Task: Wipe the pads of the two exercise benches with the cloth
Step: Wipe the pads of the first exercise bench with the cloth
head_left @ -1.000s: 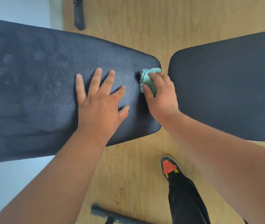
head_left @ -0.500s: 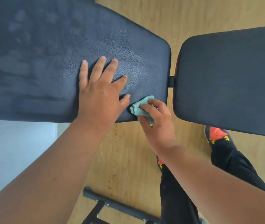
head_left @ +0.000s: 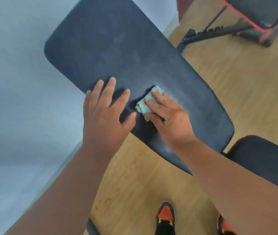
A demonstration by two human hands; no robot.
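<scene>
The long dark bench pad [head_left: 118,53] runs from the upper middle of the frame down to the right, with faint pale smudges on its textured surface. A smaller seat pad [head_left: 267,158] sits at the lower right, and a second bench [head_left: 260,16] with red trim shows blurred at the upper right.

The left hand [head_left: 106,114] lies flat with spread fingers on the pad's lower left edge. The right hand [head_left: 170,119] grips the crumpled pale green cloth [head_left: 145,102] against the pad's middle.

Bunched so small, the cloth covers little per stroke, so patches near the upper end may be missed. The bracing hand could also leave fresh prints on wiped areas.
</scene>
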